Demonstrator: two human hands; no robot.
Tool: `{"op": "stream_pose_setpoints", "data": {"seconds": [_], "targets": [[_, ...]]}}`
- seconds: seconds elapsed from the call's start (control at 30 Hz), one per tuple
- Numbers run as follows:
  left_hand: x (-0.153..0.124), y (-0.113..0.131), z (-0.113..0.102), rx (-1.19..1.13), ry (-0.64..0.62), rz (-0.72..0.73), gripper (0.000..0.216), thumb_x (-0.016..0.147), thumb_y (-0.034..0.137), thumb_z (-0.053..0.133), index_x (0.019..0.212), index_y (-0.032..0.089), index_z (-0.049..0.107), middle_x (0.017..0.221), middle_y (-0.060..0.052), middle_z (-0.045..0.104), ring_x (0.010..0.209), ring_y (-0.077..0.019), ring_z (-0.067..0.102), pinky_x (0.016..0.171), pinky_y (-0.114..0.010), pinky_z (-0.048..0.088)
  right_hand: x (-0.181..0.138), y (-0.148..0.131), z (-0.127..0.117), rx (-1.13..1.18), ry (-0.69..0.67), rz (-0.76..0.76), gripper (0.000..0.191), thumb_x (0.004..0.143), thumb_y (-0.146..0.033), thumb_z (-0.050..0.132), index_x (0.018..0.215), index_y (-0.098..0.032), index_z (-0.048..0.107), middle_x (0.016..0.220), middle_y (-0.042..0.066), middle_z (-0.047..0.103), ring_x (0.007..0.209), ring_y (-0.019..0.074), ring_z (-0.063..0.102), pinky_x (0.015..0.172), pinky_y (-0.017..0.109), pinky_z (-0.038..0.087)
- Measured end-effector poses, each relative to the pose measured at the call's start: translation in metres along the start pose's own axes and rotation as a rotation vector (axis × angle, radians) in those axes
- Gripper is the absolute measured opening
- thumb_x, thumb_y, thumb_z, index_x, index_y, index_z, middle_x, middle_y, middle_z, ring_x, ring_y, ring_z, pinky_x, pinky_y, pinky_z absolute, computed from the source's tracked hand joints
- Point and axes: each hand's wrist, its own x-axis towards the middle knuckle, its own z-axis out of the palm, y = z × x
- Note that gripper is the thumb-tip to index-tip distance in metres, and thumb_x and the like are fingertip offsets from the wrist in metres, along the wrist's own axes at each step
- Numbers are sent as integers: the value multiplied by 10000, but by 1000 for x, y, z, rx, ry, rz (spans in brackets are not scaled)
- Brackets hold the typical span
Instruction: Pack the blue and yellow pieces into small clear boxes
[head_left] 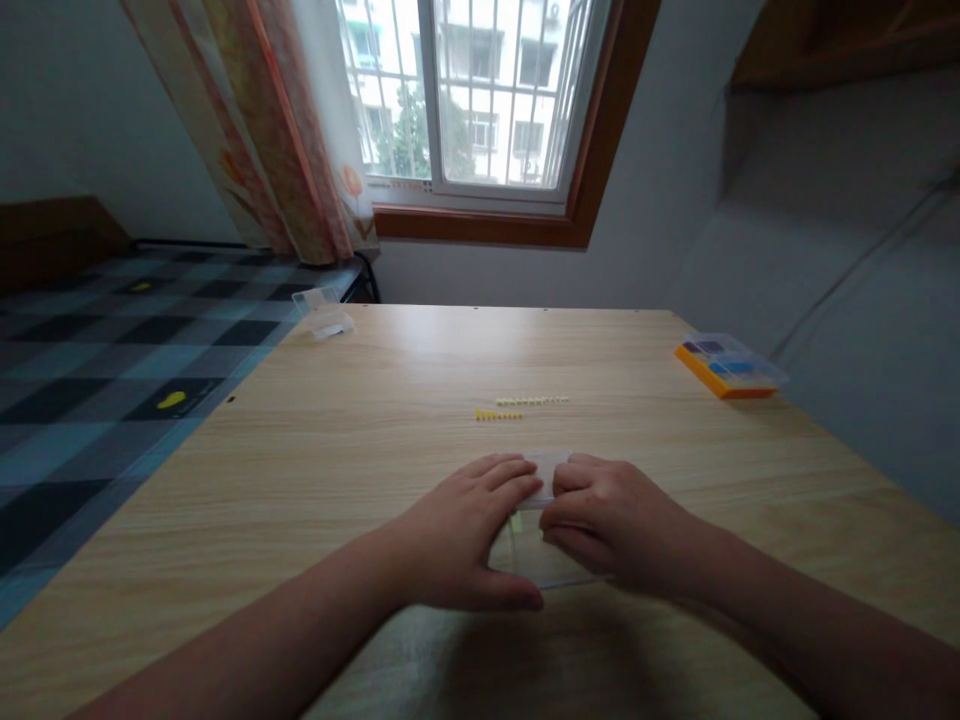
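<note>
Daylight falls through a barred window (495, 100) at the far side of the room, with a flowered curtain (277, 130) hanging to its left and a wooden shelf (847, 40) high on the right wall. Along the left runs a bed (75, 330) with a checked cover, and before me lies a pale wooden worktop (262, 500).

At its near middle, between my hands, is a clear plastic case (529, 560). My left hand (472, 530) takes it in a wide span, fingers laid over its far left part and thumb along the near edge. My right hand (607, 515) is curled at the case's right side, the fingers drawn in narrow. Something small and pale shows at those fingertips, but I cannot tell whether I am pinching it. A yellow-green strip (516, 522) shows at the case's left, close to my left index finger.

Just beyond the case lie two rows of tiny pieces: a yellow row (499, 415) nearer me and a pale row (532, 401) behind it, reaching farther right. At the far left corner stands an open clear box (326, 318); near the right edge sits an orange box (724, 368) with a clear lid and blue and purple contents.
</note>
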Motion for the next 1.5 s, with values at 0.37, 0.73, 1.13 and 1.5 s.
{"op": "stream_pose_setpoints", "data": {"seconds": [0.37, 0.73, 1.13, 1.5], "targets": [[0, -1, 1, 48, -19, -10, 946, 757, 689, 737, 1474, 120, 499, 1572, -209, 444, 1478, -374, 380, 1224, -532, 304, -4, -7, -4, 0, 16, -17, 187, 931, -200, 599, 784, -210, 713, 777, 18, 601, 714, 157, 492, 643, 305, 301], [0, -2, 3, 46, -6, 6, 939, 759, 689, 748, 1467, 120, 508, 1567, -205, 453, 1472, -377, 388, 1224, -528, 304, -3, -6, 6, 22, 59, -39, 247, 964, -207, 518, 758, -195, 655, 753, 9, 569, 689, 144, 474, 648, 304, 304], [-1, -2, 4, 55, -1, 6, 935, 760, 690, 739, 1463, 113, 516, 1560, -207, 462, 1469, -369, 397, 1223, -524, 309, -3, -5, 10, 28, 63, -27, 253, 979, -209, 504, 774, -192, 651, 740, 7, 546, 684, 138, 487, 649, 287, 322], [0, -2, 4, 61, 1, 15, 914, 773, 685, 718, 1451, 104, 524, 1557, -209, 466, 1466, -362, 402, 1224, -518, 307, 0, -4, 11, 42, 67, -39, 237, 985, -209, 511, 814, -187, 674, 773, 9, 577, 693, 133, 514, 661, 273, 351]]}}
